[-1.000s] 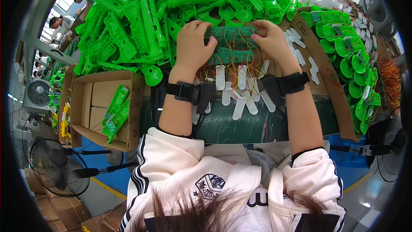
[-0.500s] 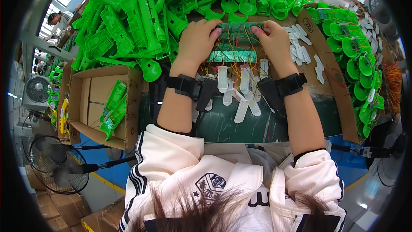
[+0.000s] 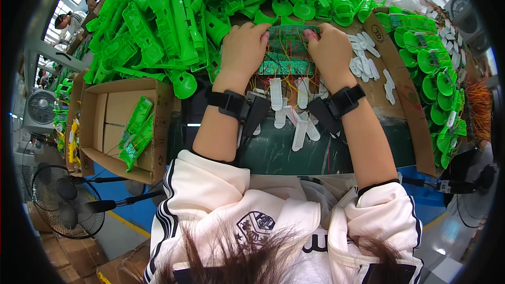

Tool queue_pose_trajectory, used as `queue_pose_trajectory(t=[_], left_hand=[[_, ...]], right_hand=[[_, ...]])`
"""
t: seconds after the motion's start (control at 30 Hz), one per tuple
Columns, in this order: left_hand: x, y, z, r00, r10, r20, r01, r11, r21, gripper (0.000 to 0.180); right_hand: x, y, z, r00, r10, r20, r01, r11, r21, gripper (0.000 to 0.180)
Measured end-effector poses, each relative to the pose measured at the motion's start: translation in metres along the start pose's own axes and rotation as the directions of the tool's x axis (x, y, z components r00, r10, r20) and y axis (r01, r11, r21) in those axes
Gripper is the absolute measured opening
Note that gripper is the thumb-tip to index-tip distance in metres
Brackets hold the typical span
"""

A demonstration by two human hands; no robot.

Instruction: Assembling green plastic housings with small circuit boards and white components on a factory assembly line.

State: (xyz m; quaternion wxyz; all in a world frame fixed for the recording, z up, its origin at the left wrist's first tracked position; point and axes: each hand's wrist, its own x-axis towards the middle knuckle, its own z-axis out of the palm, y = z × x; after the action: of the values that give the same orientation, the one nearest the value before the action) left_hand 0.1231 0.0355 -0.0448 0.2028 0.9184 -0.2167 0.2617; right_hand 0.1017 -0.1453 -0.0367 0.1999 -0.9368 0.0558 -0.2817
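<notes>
My left hand [image 3: 241, 50] and my right hand [image 3: 330, 55] are both closed on a green circuit board panel [image 3: 286, 36], one at each end. The panel spans the gap between them, and thin red and yellow wires run over it. Nearer to me lies a second green board strip [image 3: 286, 67], apart from my fingertips. Several white plastic pieces [image 3: 276, 94] lie just below that strip, among the wires. My fingers hide the ends of the upper panel.
A large heap of green plastic housings [image 3: 158, 21] fills the far left. At left stands a cardboard box [image 3: 97, 152] with wired green parts [image 3: 138, 134]. Loose white pieces [image 3: 363, 66] lie right of my hands, beside another carton [image 3: 405, 79] near wired green housings [image 3: 442, 81].
My right hand has shifted slightly left, its wrist turning inward. The upper panel and the lower strip have tilted a little, and the white pieces have moved slightly.
</notes>
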Motion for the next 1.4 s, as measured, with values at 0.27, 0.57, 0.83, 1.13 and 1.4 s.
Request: queue_pose_trajectory(t=[0.27, 0.57, 0.83, 1.13, 1.4], left_hand=[[0.002, 0.006, -0.004, 0.994, 0.107, -0.023, -0.106, 0.994, 0.028, 0.017], [0.000, 0.009, -0.003, 0.999, 0.036, 0.036, -0.036, 0.999, 0.004, 0.020], [0.000, 0.004, -0.004, 1.000, 0.024, 0.007, -0.024, 0.999, -0.032, 0.020], [0.000, 0.008, -0.003, 0.999, 0.004, -0.036, -0.002, 0.999, 0.053, 0.018], [-0.002, 0.003, 0.001, 0.998, 0.008, -0.066, -0.010, 0.999, -0.035, 0.019]], right_hand=[[0.012, 0.007, 0.014, 0.995, 0.053, 0.081, -0.051, 0.998, -0.020, 0.024], [0.028, 0.037, 0.016, 0.959, -0.257, -0.115, 0.280, 0.915, 0.289, 0.028], [0.026, 0.001, -0.001, 0.898, -0.320, 0.303, 0.214, 0.918, 0.335, 0.032], [0.021, -0.020, 0.006, 0.927, -0.238, 0.290, 0.261, 0.965, -0.042, 0.025], [0.035, -0.012, 0.016, 0.853, -0.482, 0.199, 0.350, 0.812, 0.466, 0.025]])
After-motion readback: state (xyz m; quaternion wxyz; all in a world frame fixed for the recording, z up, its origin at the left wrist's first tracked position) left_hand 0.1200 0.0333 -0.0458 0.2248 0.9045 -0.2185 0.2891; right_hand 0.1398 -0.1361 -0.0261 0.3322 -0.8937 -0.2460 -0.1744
